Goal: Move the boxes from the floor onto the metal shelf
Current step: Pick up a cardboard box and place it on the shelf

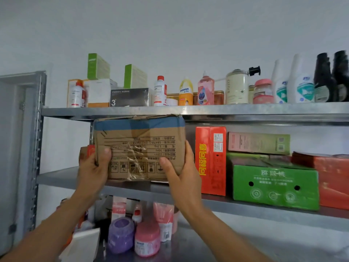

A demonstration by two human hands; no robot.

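A worn brown cardboard box [139,146] with blue tape along its top and upside-down print is held at the middle level of the metal shelf [56,178]. My left hand [93,171] grips its lower left corner and my right hand [181,173] grips its lower right corner. The box's bottom sits at or just above the shelf board, left of a tall red box [210,161]. Its top nearly touches the shelf board above. A small red and brown box [85,151] shows behind its left edge.
A green fruit carton [275,186] with a flat pink-green box [258,143] on top and a red carton [332,178] fill the middle level's right side. Bottles and boxes [160,91] line the top level. Jars and pouches [145,237] stand on the lower level.
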